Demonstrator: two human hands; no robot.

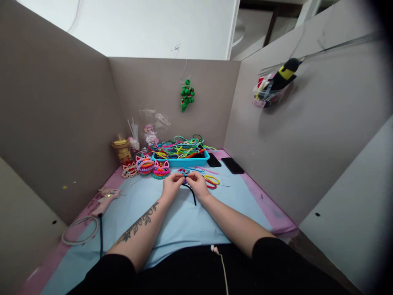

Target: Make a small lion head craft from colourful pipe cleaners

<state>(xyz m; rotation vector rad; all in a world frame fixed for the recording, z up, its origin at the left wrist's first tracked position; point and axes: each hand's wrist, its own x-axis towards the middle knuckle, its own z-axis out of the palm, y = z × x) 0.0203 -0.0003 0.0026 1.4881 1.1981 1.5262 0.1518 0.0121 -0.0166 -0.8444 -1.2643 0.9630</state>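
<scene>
My left hand (172, 184) and my right hand (199, 185) meet above the blue cloth, fingertips pinched together. Between them they grip a black pipe cleaner (193, 196), whose loose end curves down toward me. The part within the fingers is mostly hidden. Just behind the fingertips shows a small blue and red fuzzy piece (185, 170), partly covered by my hands; whether they touch it I cannot tell. Beside my right hand lie a yellow loop (215, 178) and a red loop, perhaps scissor handles. Left of my hands stands a pink and purple pipe-cleaner animal head (161, 169).
A blue tray (181, 162) heaped with coloured pipe cleaners stands at the back. Two phones (232, 165) lie right of it. More fuzzy heads (145, 164) and a lidded cup (123, 151) are at back left. A corded glue gun (107, 201) lies left. Grey partitions enclose the table.
</scene>
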